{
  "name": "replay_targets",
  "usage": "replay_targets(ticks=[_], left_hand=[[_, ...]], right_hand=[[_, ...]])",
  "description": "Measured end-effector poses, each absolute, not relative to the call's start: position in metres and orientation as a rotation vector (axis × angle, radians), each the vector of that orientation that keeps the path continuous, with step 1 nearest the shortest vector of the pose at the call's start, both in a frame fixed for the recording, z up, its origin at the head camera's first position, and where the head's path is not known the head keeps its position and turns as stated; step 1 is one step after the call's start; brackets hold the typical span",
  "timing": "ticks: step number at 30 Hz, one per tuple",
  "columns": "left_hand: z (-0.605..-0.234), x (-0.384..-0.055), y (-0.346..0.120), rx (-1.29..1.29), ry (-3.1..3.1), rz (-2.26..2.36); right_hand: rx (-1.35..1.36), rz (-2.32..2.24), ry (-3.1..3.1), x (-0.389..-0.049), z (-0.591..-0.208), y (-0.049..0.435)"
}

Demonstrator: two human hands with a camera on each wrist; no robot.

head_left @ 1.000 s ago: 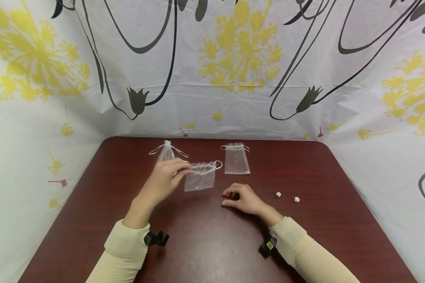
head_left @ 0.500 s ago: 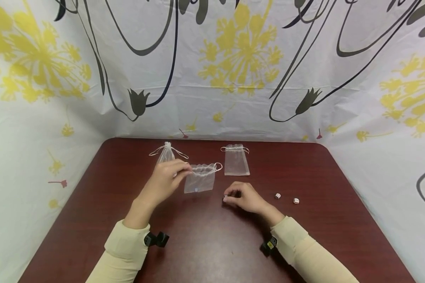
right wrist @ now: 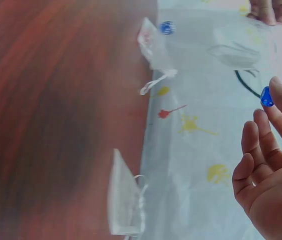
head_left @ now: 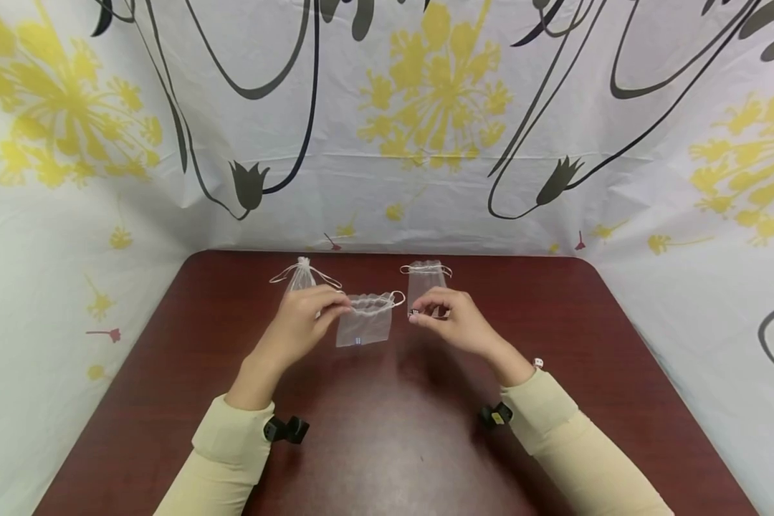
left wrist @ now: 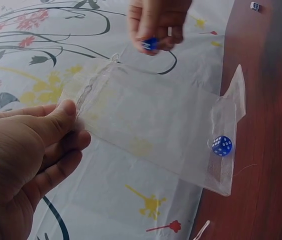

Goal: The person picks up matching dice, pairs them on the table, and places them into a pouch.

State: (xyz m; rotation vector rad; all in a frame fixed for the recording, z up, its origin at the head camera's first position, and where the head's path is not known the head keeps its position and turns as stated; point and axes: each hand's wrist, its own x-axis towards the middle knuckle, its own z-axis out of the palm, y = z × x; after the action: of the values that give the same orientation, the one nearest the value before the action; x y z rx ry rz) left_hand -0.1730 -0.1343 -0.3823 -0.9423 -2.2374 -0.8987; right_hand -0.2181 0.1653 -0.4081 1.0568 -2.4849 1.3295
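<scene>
My left hand [head_left: 303,319] pinches the top edge of a sheer white drawstring bag [head_left: 365,328], held up off the table. Inside the bag's bottom corner lies a blue die [left wrist: 222,145] with white pips. Between thumb and index finger, my right hand [head_left: 458,321] holds another blue die [right wrist: 266,96]. That hand is to the right of the bag, level with its upper part and apart from it. Its remaining fingers are loosely bent in the right wrist view.
A second sheer bag, gathered at its neck [head_left: 304,271], stands at the back left, partly behind my left hand. A flat sheer bag [head_left: 424,276] lies at the back right, partly covered by my right hand. A white die [head_left: 538,362] shows beside my right forearm.
My right hand has picked the blue die up from the table and moved it up and forward, near bag height. The left hand and its bag have stayed nearly still.
</scene>
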Motion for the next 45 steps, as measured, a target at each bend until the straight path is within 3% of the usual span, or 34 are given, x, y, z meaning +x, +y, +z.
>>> replay_targets(ticks=[15, 45], left_hand=[[-0.386, -0.18, -0.119, -0.99, -2.232, -0.946], [-0.388, -0.175, -0.122, -0.752, -2.197, -0.943]], right_hand=[[1.112, 1.265, -2.362, -0.215, -0.367, 0.14], [1.096, 1.352, -2.401, -0.217, -0.385, 0.14]])
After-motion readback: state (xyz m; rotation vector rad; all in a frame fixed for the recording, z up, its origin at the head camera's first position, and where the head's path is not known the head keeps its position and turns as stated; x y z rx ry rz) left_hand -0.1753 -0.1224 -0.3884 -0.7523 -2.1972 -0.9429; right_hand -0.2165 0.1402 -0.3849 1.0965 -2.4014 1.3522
